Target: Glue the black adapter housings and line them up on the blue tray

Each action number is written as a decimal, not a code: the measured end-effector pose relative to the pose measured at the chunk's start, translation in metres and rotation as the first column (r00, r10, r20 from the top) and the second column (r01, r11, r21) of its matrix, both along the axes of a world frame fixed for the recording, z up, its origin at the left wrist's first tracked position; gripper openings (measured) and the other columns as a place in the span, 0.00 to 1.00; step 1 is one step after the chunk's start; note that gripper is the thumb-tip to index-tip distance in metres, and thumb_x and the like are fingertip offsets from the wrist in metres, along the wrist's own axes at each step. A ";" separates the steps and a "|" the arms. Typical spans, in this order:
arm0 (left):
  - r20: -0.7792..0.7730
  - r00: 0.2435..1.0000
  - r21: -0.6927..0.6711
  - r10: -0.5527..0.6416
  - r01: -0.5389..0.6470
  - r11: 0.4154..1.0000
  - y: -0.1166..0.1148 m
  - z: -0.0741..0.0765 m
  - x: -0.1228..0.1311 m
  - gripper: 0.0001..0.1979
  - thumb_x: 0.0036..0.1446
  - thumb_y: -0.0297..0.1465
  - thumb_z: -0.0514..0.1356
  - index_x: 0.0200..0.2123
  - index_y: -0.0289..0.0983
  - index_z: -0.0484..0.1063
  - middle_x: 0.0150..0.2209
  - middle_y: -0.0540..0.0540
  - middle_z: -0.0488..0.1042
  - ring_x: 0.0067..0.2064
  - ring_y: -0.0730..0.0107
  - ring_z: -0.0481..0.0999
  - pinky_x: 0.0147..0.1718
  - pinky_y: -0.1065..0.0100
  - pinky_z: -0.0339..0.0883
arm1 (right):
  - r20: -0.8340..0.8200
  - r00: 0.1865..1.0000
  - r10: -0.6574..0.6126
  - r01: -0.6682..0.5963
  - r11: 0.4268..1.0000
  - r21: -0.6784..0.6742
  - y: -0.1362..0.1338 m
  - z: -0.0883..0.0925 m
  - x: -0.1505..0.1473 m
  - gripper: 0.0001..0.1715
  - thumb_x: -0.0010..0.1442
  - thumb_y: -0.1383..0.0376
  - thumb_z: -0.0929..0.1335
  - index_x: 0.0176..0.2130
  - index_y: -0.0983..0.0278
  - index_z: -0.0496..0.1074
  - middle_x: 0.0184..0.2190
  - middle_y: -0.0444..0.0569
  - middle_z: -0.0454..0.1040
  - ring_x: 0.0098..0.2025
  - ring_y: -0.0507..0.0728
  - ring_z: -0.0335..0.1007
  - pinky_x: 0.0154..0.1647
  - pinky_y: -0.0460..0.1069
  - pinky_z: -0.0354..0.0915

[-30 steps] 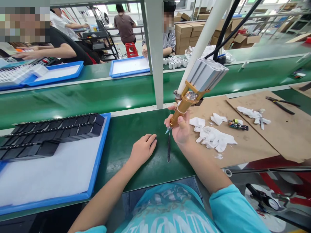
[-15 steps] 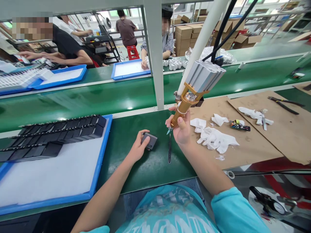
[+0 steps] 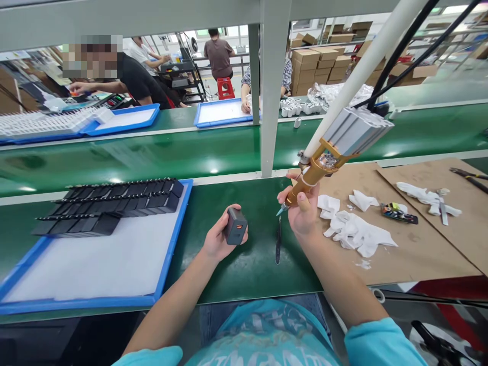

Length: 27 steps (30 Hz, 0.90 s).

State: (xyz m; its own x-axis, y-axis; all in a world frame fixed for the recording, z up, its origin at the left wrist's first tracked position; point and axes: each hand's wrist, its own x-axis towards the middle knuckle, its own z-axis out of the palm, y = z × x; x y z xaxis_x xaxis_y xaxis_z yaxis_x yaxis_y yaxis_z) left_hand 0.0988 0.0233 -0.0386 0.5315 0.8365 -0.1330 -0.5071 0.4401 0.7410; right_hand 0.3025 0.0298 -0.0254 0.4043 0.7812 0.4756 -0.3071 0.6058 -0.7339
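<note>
My left hand (image 3: 217,241) is closed round a small black box-shaped housing (image 3: 237,227), with a face bearing orange marks turned toward me. My right hand (image 3: 304,211) grips a gold glue-dispensing gun (image 3: 313,174) that has a silver ribbed body at its upper end. Its pale blue nozzle (image 3: 281,210) points down and left, apart from the housing. Below the nozzle, black tweezers (image 3: 278,244) lie on the green bench (image 3: 255,274). At the left, a blue-rimmed tray (image 3: 173,244) holds rows of similar black housings (image 3: 125,203).
Brown cardboard (image 3: 419,254) at right carries crumpled white wipes (image 3: 356,231), a small printed packet (image 3: 398,212) and pliers (image 3: 470,178). A white post (image 3: 270,101) and a slanted pole (image 3: 351,91) rise ahead. Co-workers sit beyond the green conveyor (image 3: 152,162).
My left hand has turned the black housing upright, so its orange-marked face shows. The view has shifted left; my right hand still holds the dispensing gun in the same grip.
</note>
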 end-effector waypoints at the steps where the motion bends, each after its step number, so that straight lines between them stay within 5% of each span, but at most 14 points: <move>1: -0.002 1.000 -0.012 0.012 -0.012 1.000 0.000 0.000 0.000 0.18 0.56 0.43 0.62 0.46 0.43 0.65 0.27 0.50 0.68 0.25 0.71 0.68 0.21 0.71 0.61 | 0.003 1.000 -0.005 0.005 1.000 0.000 0.000 0.000 0.000 0.19 0.57 0.54 0.69 0.46 0.53 0.62 0.47 0.44 0.72 0.24 0.50 0.70 0.28 0.52 0.67; 10: 0.039 0.999 -0.107 0.015 -0.010 0.994 0.000 0.003 0.000 0.18 0.57 0.42 0.62 0.47 0.43 0.65 0.30 0.50 0.70 0.28 0.71 0.71 0.18 0.75 0.62 | 0.057 0.997 -0.053 0.053 0.999 0.003 0.001 0.001 0.001 0.19 0.57 0.53 0.68 0.47 0.52 0.62 0.46 0.45 0.73 0.24 0.51 0.70 0.29 0.53 0.67; 21: 0.110 0.990 0.182 -0.083 0.062 0.981 -0.001 -0.003 -0.005 0.14 0.63 0.42 0.57 0.48 0.44 0.63 0.29 0.49 0.72 0.26 0.69 0.73 0.20 0.72 0.66 | 0.120 0.991 -0.064 0.061 0.998 0.028 0.003 0.000 0.003 0.20 0.57 0.53 0.68 0.48 0.52 0.61 0.48 0.44 0.72 0.24 0.50 0.70 0.28 0.51 0.67; 27: 0.072 0.994 0.223 -0.080 0.062 0.973 0.000 -0.011 -0.010 0.16 0.61 0.43 0.59 0.48 0.44 0.63 0.32 0.50 0.71 0.28 0.69 0.74 0.23 0.70 0.69 | 0.113 0.991 -0.069 0.065 0.997 0.039 0.004 -0.003 0.004 0.20 0.58 0.55 0.68 0.49 0.51 0.62 0.48 0.44 0.71 0.24 0.49 0.70 0.27 0.50 0.66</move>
